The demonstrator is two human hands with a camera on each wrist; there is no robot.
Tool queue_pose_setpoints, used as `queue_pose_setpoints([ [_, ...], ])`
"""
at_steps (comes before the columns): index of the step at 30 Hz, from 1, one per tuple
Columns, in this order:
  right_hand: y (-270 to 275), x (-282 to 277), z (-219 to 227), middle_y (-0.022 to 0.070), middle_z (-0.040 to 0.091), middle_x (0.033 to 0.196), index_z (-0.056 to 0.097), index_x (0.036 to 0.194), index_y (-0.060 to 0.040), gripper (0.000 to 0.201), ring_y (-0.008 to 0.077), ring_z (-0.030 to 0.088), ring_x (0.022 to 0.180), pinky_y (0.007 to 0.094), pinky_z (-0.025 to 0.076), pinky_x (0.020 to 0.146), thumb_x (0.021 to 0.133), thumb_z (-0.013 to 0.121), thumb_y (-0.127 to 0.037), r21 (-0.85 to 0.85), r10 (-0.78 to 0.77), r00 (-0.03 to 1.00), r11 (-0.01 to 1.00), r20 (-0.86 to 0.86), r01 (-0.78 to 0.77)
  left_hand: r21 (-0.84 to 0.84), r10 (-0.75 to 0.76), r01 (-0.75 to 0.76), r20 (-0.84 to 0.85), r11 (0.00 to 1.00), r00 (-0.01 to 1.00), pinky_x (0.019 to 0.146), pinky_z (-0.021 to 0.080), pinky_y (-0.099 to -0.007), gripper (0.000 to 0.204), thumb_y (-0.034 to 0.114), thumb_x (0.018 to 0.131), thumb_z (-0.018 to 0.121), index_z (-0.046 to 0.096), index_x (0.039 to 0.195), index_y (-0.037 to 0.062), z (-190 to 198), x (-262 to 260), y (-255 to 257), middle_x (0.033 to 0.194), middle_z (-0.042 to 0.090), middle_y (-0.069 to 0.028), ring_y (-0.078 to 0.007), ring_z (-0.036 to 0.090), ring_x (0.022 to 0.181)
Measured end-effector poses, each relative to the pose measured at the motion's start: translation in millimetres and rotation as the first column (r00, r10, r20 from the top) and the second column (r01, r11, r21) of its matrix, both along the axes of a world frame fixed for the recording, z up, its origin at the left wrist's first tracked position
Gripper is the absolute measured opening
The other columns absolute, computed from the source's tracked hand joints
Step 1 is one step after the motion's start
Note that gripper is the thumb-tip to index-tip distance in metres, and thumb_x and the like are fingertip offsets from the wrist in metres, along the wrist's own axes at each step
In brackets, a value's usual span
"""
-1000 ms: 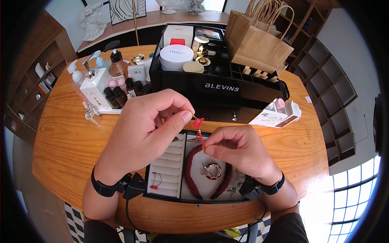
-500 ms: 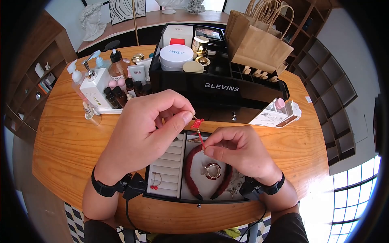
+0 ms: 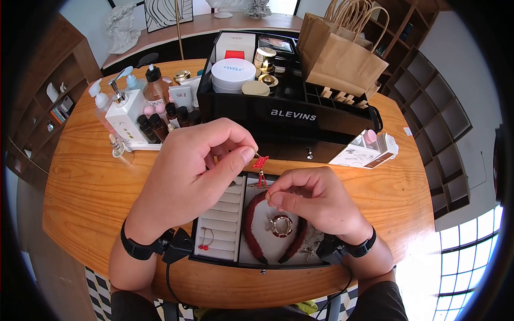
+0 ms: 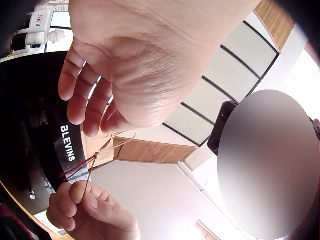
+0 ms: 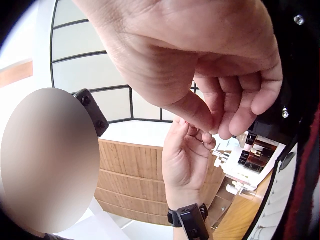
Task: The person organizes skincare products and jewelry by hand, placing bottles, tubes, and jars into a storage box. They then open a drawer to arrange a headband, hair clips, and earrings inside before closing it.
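In the head view, a red knotted tassel earring hangs over the open jewellery drawer. My left hand pinches its thin gold-coloured wire between thumb and index finger. Lower and to the right, my right hand holds fingertip and thumb together beside the tassel. The left wrist view shows those right fingers pinching one thin strand, while other red strands hang apart from it below a small bead. In the right wrist view, the right hand hides most of the earring.
The drawer holds ring rolls, a red-beaded earring, a dark red headband and a round gold-and-red ornament. Behind stands a black cosmetics case, with paper bags on it. Bottles crowd the left.
The tassel strands ran together into my right fingertips before; now several hang freely beneath the bead. My right fingers have shifted slightly left, while the left hand has stayed in place.
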State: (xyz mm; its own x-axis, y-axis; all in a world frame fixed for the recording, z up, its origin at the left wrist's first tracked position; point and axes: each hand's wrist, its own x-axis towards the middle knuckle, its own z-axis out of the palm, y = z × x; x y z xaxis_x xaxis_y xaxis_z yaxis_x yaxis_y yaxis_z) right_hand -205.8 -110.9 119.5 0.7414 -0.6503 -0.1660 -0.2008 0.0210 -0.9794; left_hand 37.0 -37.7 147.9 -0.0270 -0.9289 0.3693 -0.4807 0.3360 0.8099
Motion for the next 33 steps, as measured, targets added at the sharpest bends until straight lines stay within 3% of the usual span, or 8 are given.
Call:
queue_pose_setpoints([
  [19,-0.5,2.2,-1.2,0.0001,0.074,0.096,0.073,0.118,0.0042,0.019,0.0027,0.064,0.086,0.0203,0.052,0.075,0.103,0.07,-0.007,0.048,-0.018,0.999,0.999,0.043,0.016,0.004,0.003,-0.003,-0.017,1.0,1.0,0.071,0.048,-0.0229,0.012,0.013,0.102,0.068,0.071,0.102,0.0008,-0.1,-2.3,0.9,0.089,0.07,-0.0009,-0.0062,0.061,0.077],
  [22,-1.2,2.5,-2.6,-0.0004,0.073,0.099,0.072,0.12,0.0029,0.021,0.0032,0.064,0.088,0.0212,0.053,0.076,0.102,0.073,-0.006,0.003,-0.05,0.998,0.999,0.049,0.05,0.005,-0.001,0.001,-0.016,1.0,1.0,0.071,0.048,-0.0229,0.012,0.012,0.102,0.068,0.071,0.102,0.0009,-0.3,-2.5,0.6,0.09,0.07,-0.0012,-0.0063,0.062,0.078],
  [24,-3.3,2.8,-9.5,0.0009,0.073,0.104,0.072,0.123,0.0012,0.026,0.0039,0.064,0.091,0.0219,0.054,0.078,0.099,0.076,-0.006,-0.045,-0.059,0.985,0.997,0.162,0.067,0.004,-0.006,0.006,-0.02,1.0,1.0,0.071,0.048,-0.023,0.011,0.012,0.101,0.068,0.071,0.102,0.0009,-2.0,-3.2,-0.1,0.09,0.07,-0.0013,-0.0063,0.062,0.078],
  [28,-3.3,3.1,-6.9,0.0041,0.072,0.112,0.072,0.127,-0.0007,0.031,0.0073,0.065,0.099,0.0239,0.054,0.083,0.097,0.077,-0.005,-0.139,-0.048,0.991,0.988,0.128,0.066,0.011,-0.024,0.025,-0.049,1.0,0.998,0.07,0.048,-0.0233,0.01,0.01,0.101,0.069,0.072,0.102,0.0009,-3.9,-7.9,0.0,0.089,0.071,-0.0013,-0.0067,0.061,0.077],
  [33,-3.8,2.2,-6.8,0.0072,0.07,0.122,0.071,0.131,0.0003,0.035,0.0143,0.065,0.11,0.0289,0.053,0.094,0.096,0.075,-0.003,-0.239,0.062,0.982,0.971,0.179,-0.018,-0.029,-0.047,0.045,-0.061,0.999,0.997,0.065,0.049,-0.0247,0.008,0.008,0.1,0.07,0.071,0.101,0.0002,-6.3,-14.1,-0.9,0.085,0.072,-0.0039,-0.0089,0.063,0.071],
])
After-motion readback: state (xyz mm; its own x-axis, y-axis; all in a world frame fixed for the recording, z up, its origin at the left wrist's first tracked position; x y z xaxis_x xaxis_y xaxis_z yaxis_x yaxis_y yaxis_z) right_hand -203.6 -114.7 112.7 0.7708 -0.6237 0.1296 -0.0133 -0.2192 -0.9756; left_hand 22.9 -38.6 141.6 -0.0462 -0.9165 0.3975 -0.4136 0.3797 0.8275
